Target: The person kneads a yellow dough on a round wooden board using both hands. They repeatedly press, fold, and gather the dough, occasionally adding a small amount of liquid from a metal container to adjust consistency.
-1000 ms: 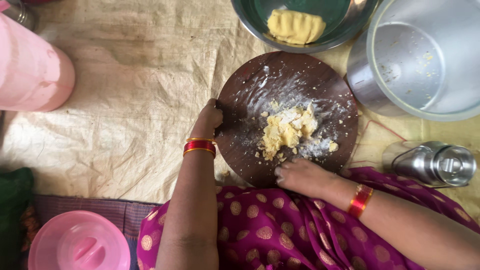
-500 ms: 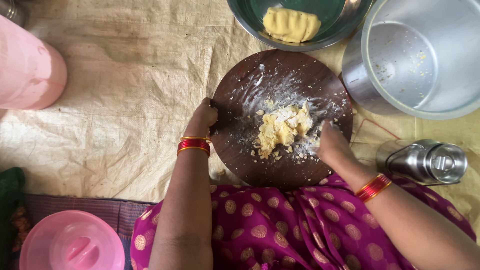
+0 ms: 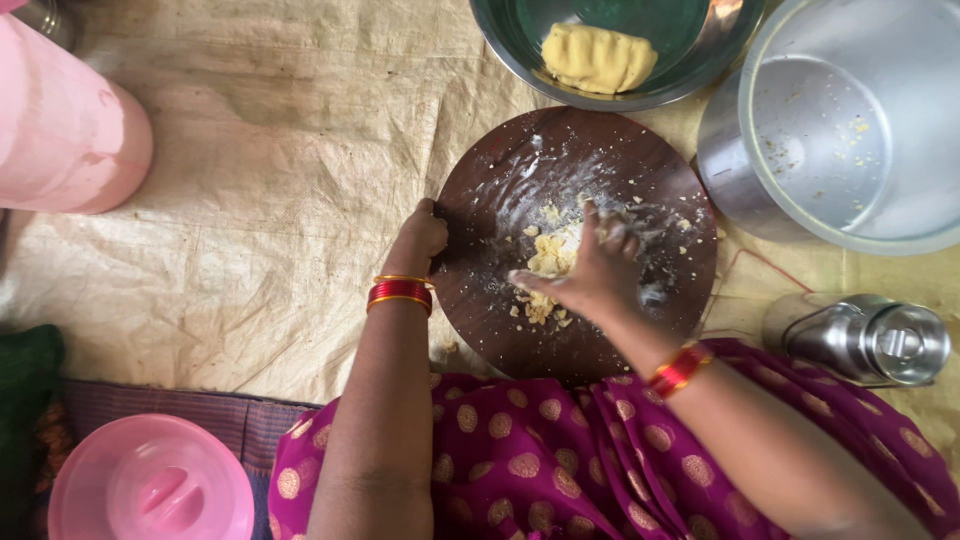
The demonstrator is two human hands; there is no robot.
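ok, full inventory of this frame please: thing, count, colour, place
round wooden board: 1, dark brown and floured, centre
crumbly dough: 1 pile, pale yellow, on the board
smooth dough lump: 1, yellow, in the bowl
metal bowl: 1, green inside, top centre
large steel pot: 1, silver, top right
small steel container: 1, silver, right, on its side
pink plastic jug: 1, top left
pink plastic lid: 1, bottom left
woven mat: 1, beige, under everything
left hand: grip on the board's edge, red bangles at the wrist
right hand: on the crumbly dough
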